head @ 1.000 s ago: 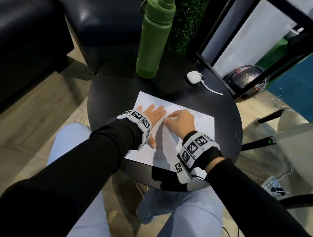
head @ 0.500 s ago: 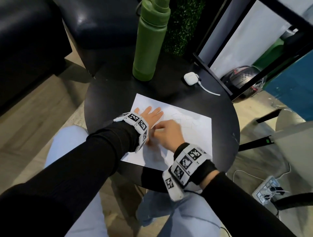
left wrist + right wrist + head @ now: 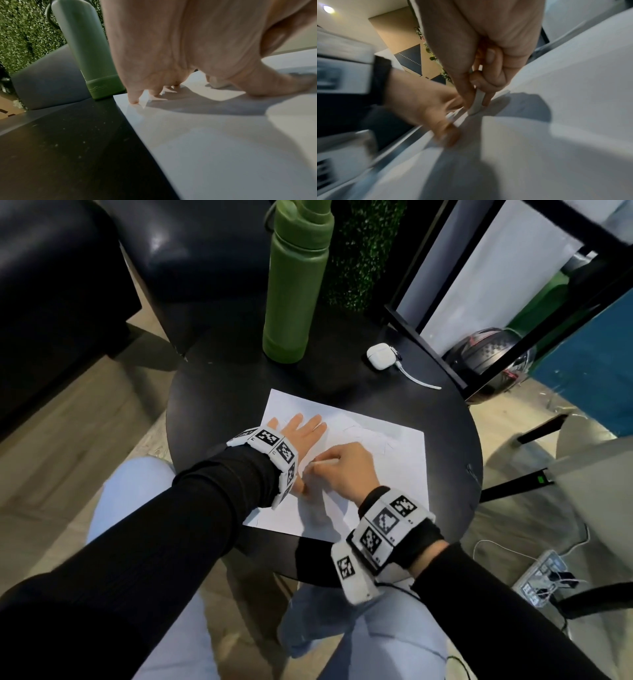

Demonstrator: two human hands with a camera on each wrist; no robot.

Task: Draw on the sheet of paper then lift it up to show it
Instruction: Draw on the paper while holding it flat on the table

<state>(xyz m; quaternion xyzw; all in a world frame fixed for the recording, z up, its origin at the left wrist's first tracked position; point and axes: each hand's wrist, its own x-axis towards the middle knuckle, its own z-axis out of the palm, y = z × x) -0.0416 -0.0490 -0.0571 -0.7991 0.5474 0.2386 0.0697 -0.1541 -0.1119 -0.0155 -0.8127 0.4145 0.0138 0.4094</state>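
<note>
Sheet of paper (image 3: 370, 474): we find it lying flat near the front edge of the round black table (image 3: 219, 405). Faint lines show toward its far right corner. Left hand (image 3: 301, 433): fingers straight, spread and pressed flat on the sheet's left part. Right hand (image 3: 346, 470): fingers curled around a white pen (image 3: 476, 104), tip down on the sheet just beside the left thumb. Green bottle (image 3: 294, 285): upright at the far edge. White earbud case (image 3: 380, 356): far right, cable attached.
</note>
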